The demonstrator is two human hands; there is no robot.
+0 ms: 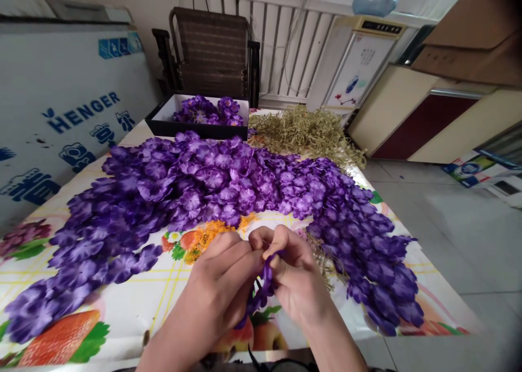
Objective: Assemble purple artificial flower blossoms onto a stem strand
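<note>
The left hand point(218, 277) and the right hand point(293, 274) are pressing close together, their fingers bunching around a strand of purple fabric petals point(263, 290); both are clamping it between fingertips and thumbs. The strand is sitting directly between the hands, its long axis slanting down and to the left from the fingertips, with its lower end pointing toward the person and hanging just above the surface point(122, 312), which is carrying a fruit-printed cloth. A long mass of purple artificial flower garlands point(196, 181) is curving ahead of the hands and sweeping down on both sides of them; tan dried sprigs point(322, 263) are lying just beyond the right hand. Farther ahead, a black box point(196, 131) is holding more purple flowers point(206, 111), while a pile of dried moss point(305, 132) is spreading to its right; a folding chair point(207, 51) is standing beyond them.
</note>
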